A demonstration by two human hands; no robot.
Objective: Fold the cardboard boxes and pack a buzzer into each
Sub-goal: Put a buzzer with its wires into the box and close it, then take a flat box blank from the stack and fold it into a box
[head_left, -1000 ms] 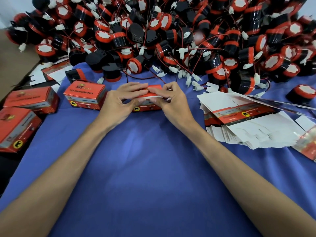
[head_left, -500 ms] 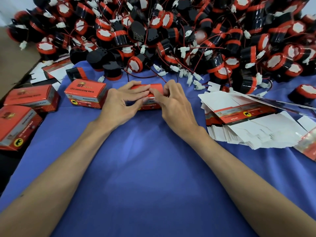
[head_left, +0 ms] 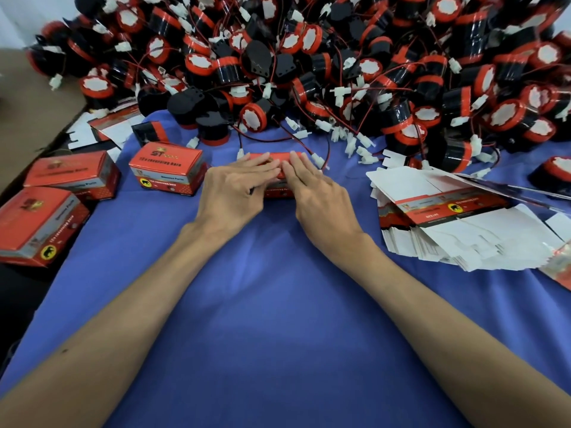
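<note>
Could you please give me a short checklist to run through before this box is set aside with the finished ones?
1. Both hands on the box: ok; the left hand and right hand press straight fingers on its top.
2. Top flap fully tucked: cannot tell; the fingers cover it.
3. Buzzer inside: cannot tell; the walls hide it.
4. Bare blue cloth between it and the finished box on the left: ok.
5. The stack of flat cartons on the right, ready for the next fold: ok.
6. Supply in the buzzer pile behind: ok.
</note>
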